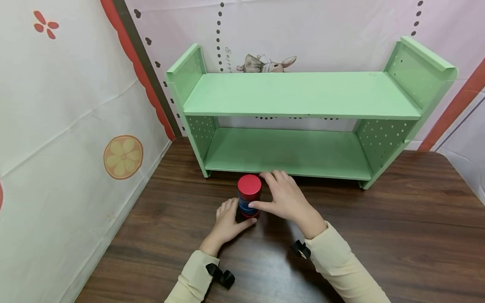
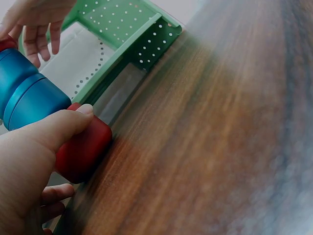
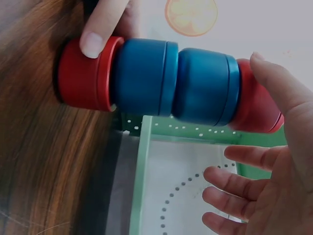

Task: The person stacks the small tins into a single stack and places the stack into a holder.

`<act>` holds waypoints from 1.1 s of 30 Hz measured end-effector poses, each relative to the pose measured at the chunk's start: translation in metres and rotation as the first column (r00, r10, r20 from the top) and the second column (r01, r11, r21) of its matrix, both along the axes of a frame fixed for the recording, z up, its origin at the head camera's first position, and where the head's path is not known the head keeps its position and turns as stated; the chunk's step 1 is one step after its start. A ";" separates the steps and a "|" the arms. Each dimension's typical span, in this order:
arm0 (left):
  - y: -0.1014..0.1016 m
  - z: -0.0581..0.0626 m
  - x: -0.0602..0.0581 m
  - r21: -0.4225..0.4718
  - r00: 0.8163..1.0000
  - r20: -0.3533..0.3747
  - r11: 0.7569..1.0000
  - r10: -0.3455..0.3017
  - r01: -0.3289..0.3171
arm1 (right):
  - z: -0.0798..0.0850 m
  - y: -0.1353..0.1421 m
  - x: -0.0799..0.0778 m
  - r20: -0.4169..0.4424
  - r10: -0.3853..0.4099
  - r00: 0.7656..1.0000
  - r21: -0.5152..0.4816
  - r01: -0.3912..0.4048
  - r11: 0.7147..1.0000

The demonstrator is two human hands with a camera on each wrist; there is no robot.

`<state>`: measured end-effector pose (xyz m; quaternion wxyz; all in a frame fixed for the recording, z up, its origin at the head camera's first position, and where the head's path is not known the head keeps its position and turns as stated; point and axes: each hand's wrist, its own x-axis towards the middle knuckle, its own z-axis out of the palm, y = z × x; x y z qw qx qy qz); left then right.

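Patterned cloth [image 1: 57, 105] covered the left side and top of the frame, with an orange-slice print [image 1: 123, 157] at left and a rabbit print [image 1: 265, 65] at upper centre. Dark wood tabletop [image 1: 417, 235] filled the lower part. Green two-tier shelf [image 1: 303, 94] stood upper centre to right, dotted side panels [image 1: 382, 134]. Cream sleeves [image 1: 337, 261] came in from the bottom edge.

Right hand [image 1: 288, 200], just right of centre: grip released, fingers extended and spread apart from the stack, thumb at the top canister in the right wrist view; whether the thumb touched, cannot tell. Left hand [image 1: 226, 223], lower centre: grasping the bottom canister, thumb on one side, fingers round behind.

Canister stack [image 1: 244, 205] was at the centre of the frame, on the table in front of the shelf, between the hands. Four round canisters, end to end: bottom red canister [image 3: 80, 76] on the tabletop, then lower blue canister [image 3: 142, 78], upper blue canister [image 3: 203, 85], top red canister [image 3: 254, 103]. Slightly out of line with each other. Seams showed near the ends of both blue ones; contents hidden. Black wrist devices [image 1: 221, 275] sat at the cuffs, bottom centre.
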<state>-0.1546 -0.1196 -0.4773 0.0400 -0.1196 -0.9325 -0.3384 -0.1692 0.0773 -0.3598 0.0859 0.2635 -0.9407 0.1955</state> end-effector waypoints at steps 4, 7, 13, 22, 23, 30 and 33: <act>0.000 0.000 0.000 0.000 1.000 0.009 1.000 0.003 -0.003 | -0.003 0.003 0.001 0.001 0.000 1.000 -0.009 0.000 1.000; -0.001 -0.001 -0.001 -0.001 1.000 0.003 1.000 0.003 -0.003 | -0.005 0.005 0.002 0.014 -0.001 1.000 -0.014 0.001 1.000; -0.001 -0.004 -0.001 -0.001 1.000 -0.006 1.000 0.008 -0.008 | -0.013 0.007 0.003 0.033 0.007 0.999 -0.016 -0.007 1.000; -0.001 -0.005 -0.002 0.000 0.999 -0.032 1.000 0.013 -0.013 | -0.024 0.011 0.003 0.059 0.017 0.998 -0.014 -0.016 1.000; -0.001 -0.005 -0.002 0.002 0.999 -0.034 1.000 0.014 -0.014 | -0.025 0.011 0.002 0.062 0.018 0.998 -0.014 -0.018 1.000; -0.001 -0.003 -0.002 0.008 0.999 -0.034 1.000 0.014 -0.014 | -0.034 0.012 0.000 0.063 0.038 0.997 -0.022 -0.037 0.999; -0.001 -0.002 -0.002 0.009 0.999 -0.030 1.000 0.016 -0.016 | -0.037 0.012 -0.002 0.070 0.041 0.997 -0.020 -0.040 0.999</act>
